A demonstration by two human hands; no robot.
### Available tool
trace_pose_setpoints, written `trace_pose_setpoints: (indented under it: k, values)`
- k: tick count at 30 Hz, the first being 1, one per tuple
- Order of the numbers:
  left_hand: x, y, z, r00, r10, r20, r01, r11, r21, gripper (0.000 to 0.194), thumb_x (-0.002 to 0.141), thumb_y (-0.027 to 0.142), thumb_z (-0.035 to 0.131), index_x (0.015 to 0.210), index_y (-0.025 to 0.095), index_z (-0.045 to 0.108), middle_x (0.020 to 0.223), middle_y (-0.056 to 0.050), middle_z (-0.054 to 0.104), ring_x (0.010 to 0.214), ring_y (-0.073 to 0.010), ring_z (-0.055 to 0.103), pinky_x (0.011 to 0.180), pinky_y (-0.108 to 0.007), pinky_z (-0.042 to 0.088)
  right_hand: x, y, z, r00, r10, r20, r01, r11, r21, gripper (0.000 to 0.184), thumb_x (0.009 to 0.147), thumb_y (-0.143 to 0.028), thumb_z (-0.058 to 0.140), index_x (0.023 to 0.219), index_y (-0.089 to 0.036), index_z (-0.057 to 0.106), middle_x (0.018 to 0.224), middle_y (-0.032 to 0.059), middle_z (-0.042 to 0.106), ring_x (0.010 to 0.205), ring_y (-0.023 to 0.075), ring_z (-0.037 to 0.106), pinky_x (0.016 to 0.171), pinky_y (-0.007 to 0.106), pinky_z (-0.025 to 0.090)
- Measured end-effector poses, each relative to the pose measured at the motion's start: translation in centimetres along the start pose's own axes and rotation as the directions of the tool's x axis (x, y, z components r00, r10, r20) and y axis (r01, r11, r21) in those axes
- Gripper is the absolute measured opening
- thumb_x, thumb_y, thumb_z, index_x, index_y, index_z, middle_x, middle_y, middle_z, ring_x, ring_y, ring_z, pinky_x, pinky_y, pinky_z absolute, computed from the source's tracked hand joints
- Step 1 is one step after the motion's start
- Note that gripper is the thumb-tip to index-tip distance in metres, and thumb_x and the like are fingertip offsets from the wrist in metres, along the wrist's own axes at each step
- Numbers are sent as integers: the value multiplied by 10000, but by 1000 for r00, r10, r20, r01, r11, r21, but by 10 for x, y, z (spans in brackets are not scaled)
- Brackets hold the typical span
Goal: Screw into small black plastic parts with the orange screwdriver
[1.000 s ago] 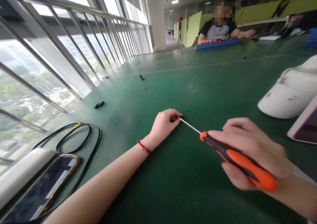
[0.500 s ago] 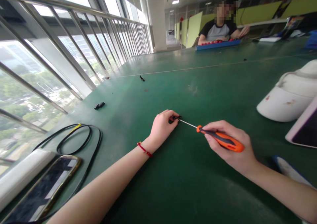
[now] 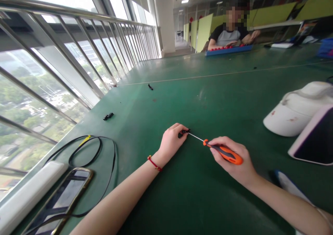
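Observation:
My left hand (image 3: pixel 172 140) pinches a small black part (image 3: pixel 185 131) against the green table (image 3: pixel 145 200); the fingers cover most of it, so its kind does not show. A red cord bracelet circles that wrist. My right hand (image 3: pixel 234 158) is closed around the orange and black handle of a screwdriver (image 3: pixel 223 153). Its thin metal shaft points left, and the tip meets the black part at my left fingertips. Whether the tip sits in a screw is too small to tell.
Left lie a black cable (image 3: pixel 114 158), a white bar (image 3: pixel 31 197), a phone (image 3: pixel 61 200) and a black piece (image 3: pixel 108 116). Another black piece (image 3: pixel 150 87) lies farther off. Right stand a white jug (image 3: pixel 293 110) and a propped device (image 3: pixel 314 138). Across sits a person (image 3: pixel 229 37) behind a blue tray (image 3: pixel 229 50).
The view has tilted up slightly, so the table things appear lower. My right hand and the screwdriver have shifted a little left in the view. Both grips stay the same.

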State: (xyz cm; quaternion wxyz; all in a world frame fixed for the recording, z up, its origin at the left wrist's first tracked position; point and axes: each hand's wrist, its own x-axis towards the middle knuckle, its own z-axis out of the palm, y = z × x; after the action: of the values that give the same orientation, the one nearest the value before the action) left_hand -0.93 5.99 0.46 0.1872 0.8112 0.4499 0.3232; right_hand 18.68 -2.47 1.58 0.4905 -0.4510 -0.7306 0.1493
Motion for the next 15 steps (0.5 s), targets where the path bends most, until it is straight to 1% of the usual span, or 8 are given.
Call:
trace_pose_setpoints:
  k: [3,5,7,9,10,12,14,15]
  values:
    - [0,0,-1,1000,-8,4,8,1000,-9,147,799,117,566,889,187,659,921,-23,676,811,-144,632,752,-265,515,2,-1,0,1000,-23,10,23,999,-32,91,815,-183,572,890,-231,595,798,10,678,679,150,651,618,281,538]
    - [0,0,-1,1000,-12,2,12,1000,-6,134,806,131,565,887,185,658,905,-25,673,799,-144,630,745,-267,514,5,-4,-5,996,-83,-44,77,989,-129,105,811,-174,578,887,-245,583,778,-5,680,687,164,652,768,381,534]
    - [0,-1,-2,1000,-6,5,6,1000,-8,124,811,143,565,883,186,656,892,-26,670,790,-143,630,737,-266,513,8,-9,-16,980,-143,-137,106,963,-246,132,804,-171,597,898,-260,571,752,-27,676,648,166,644,988,535,403]
    - [1,-2,-2,1000,9,9,-9,1000,-15,125,816,148,559,885,189,655,893,-26,668,791,-143,632,737,-265,513,8,-12,-33,960,-167,-224,88,941,-326,146,805,-174,600,905,-273,564,768,-27,668,630,169,630,1086,603,241]
    - [1,-2,-1,1000,16,10,-16,1000,-17,126,818,153,556,886,190,655,897,-27,668,795,-144,633,738,-265,513,7,-11,-43,948,-174,-266,63,924,-377,150,797,-181,612,900,-281,569,799,-11,668,690,197,641,1089,605,217]
    - [1,-2,-1,1000,25,6,-25,1000,-18,123,819,160,554,883,191,654,898,-29,669,797,-147,635,738,-268,515,2,-4,-64,922,-201,-330,31,889,-456,182,778,-171,630,903,-298,595,849,25,674,801,245,645,1074,554,250]
    - [1,-3,0,999,32,1,-32,999,-20,121,816,161,555,879,191,653,895,-29,669,792,-148,637,736,-269,517,-5,9,-82,903,-186,-387,-41,860,-509,193,760,-167,652,891,-301,605,876,36,681,847,271,638,1112,562,128]
    - [1,-3,0,999,36,-1,-36,999,-23,120,814,160,556,878,192,652,893,-28,669,789,-146,638,734,-268,517,-8,17,-90,872,-173,-458,-105,847,-522,149,755,-178,663,836,-287,603,841,26,674,827,277,633,1115,593,40]
